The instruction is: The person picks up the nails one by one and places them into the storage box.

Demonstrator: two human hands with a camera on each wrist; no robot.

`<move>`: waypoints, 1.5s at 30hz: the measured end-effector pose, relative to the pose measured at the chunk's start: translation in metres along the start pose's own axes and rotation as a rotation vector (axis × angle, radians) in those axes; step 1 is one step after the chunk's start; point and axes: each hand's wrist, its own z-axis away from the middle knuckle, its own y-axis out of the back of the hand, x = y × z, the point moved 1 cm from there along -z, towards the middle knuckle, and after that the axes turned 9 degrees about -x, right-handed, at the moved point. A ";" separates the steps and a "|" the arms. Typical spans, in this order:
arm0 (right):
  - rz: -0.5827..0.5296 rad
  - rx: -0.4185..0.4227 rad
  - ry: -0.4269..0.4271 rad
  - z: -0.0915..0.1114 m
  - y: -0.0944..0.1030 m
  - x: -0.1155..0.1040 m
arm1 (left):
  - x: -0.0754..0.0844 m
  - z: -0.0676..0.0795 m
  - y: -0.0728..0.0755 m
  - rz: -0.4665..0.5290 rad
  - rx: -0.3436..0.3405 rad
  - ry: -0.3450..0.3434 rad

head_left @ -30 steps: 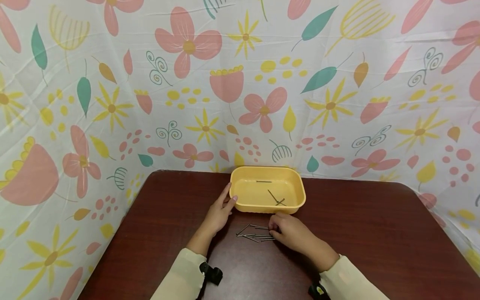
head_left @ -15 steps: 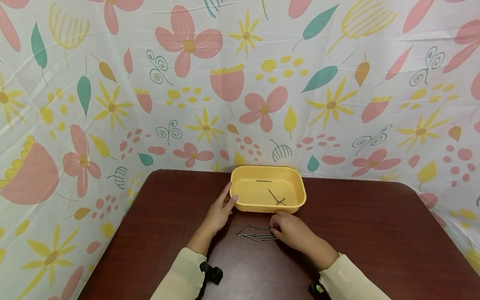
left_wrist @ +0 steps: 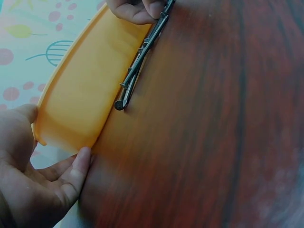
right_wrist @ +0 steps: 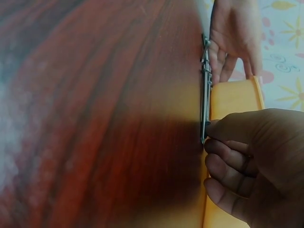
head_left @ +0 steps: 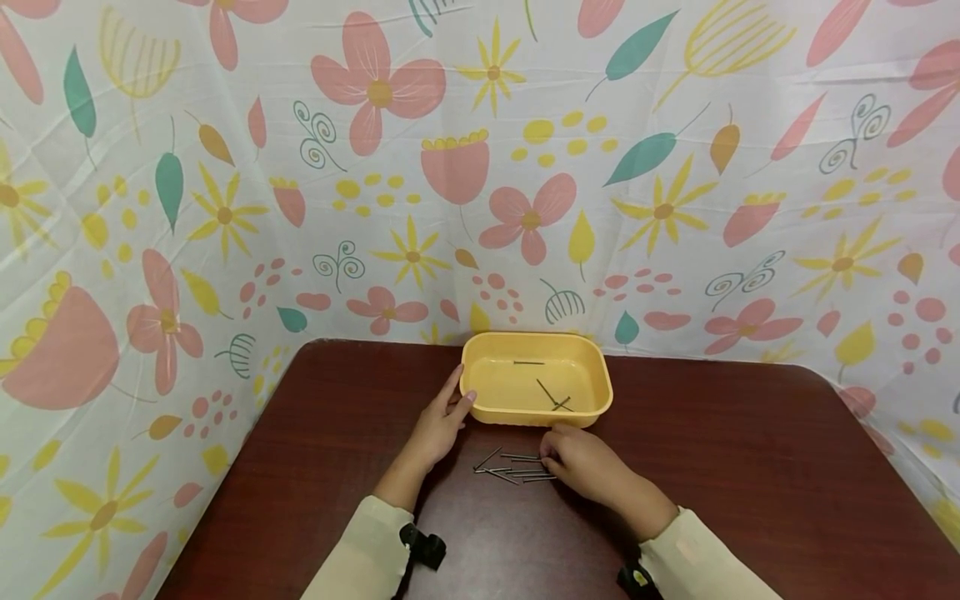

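Nothing has shifted since the earlier frames; both hands sit as before. Left hand (head_left: 438,425), lower centre of frame, fingers straight, thumb and fingertips against left end of yellow tray (head_left: 480,392); its grip holds nothing. Right hand (head_left: 581,462) curled at right end of loose nails (head_left: 510,468) on dark surface (head_left: 750,467), fingertips pinching one. More nails (head_left: 552,398) lie inside tray.
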 end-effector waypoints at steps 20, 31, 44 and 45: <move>0.015 0.045 -0.019 0.001 0.006 -0.004 | 0.002 0.002 0.000 0.010 -0.002 0.007; 0.006 0.130 -0.024 0.001 0.016 -0.006 | 0.000 0.001 -0.001 -0.009 0.011 0.006; -0.011 0.158 -0.052 -0.001 0.027 -0.008 | 0.004 0.001 0.000 0.012 -0.018 0.015; -0.012 0.166 -0.055 -0.001 0.028 -0.007 | 0.001 0.000 -0.001 0.011 -0.012 0.012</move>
